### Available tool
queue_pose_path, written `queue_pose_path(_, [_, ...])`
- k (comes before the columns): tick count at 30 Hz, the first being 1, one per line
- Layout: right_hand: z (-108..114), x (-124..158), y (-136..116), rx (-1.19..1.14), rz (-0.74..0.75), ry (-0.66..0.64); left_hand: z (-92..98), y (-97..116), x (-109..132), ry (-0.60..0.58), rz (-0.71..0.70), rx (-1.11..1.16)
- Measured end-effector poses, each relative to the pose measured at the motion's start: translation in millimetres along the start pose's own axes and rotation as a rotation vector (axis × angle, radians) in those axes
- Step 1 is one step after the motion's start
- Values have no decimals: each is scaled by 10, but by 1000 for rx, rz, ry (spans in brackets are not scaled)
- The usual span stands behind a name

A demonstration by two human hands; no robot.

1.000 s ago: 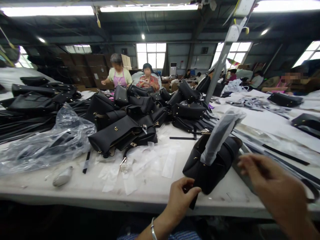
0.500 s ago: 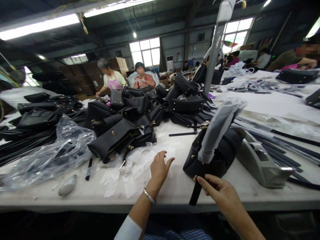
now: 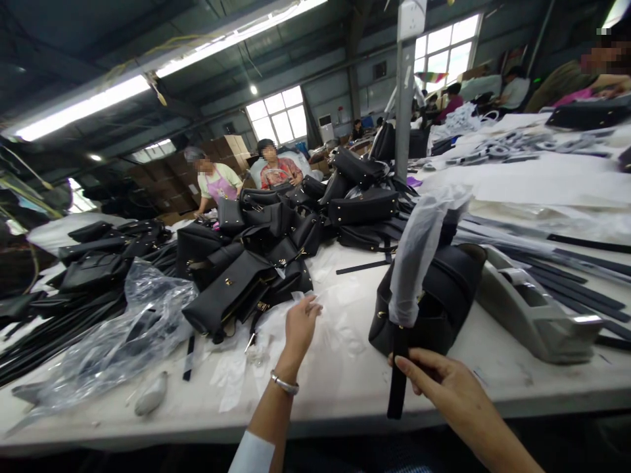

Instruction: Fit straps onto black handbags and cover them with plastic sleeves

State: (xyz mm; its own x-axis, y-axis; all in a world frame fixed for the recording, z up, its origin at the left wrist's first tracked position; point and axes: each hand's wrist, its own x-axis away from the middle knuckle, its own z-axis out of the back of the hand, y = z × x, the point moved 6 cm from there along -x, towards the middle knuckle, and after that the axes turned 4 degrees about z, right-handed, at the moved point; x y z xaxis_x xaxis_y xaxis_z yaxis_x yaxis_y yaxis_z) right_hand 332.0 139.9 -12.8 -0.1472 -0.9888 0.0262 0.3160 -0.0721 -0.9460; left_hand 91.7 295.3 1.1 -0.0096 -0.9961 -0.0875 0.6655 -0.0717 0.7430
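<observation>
My right hand (image 3: 444, 378) pinches a black strap (image 3: 398, 387) between thumb and fingers. The strap hangs from the front of a black handbag (image 3: 456, 282) standing on the table, its handle covered by a white translucent wrapper (image 3: 411, 263). Farther left, my left hand (image 3: 299, 332), with a bangle on the wrist, reaches over thin white wrapping sheets (image 3: 340, 328). Its thumb and fingers come together at the edge of a sheet; the contact is small and partly hidden.
A grey tape dispenser (image 3: 537, 309) stands right of the handbag, beside long black straps (image 3: 572, 279). Black handbags (image 3: 231, 282) are heaped ahead, with clear plastic (image 3: 118, 335) and a grey rounded object (image 3: 151, 394) at left. A metal post (image 3: 405, 105) rises behind. Co-workers sit beyond.
My left hand has moved slightly left and forward to the white sheets, and its spread fingers have drawn together. My right hand keeps its hold on the strap. The view has tilted.
</observation>
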Motion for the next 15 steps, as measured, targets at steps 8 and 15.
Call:
queue_pose_path(8, [-207, 29, -95, -381, -120, -83, 63, -193, 237, -91, 55, 201])
queue_pose_path(15, [-233, 70, -122, -448, -114, -48, 296, -319, 126, -56, 74, 234])
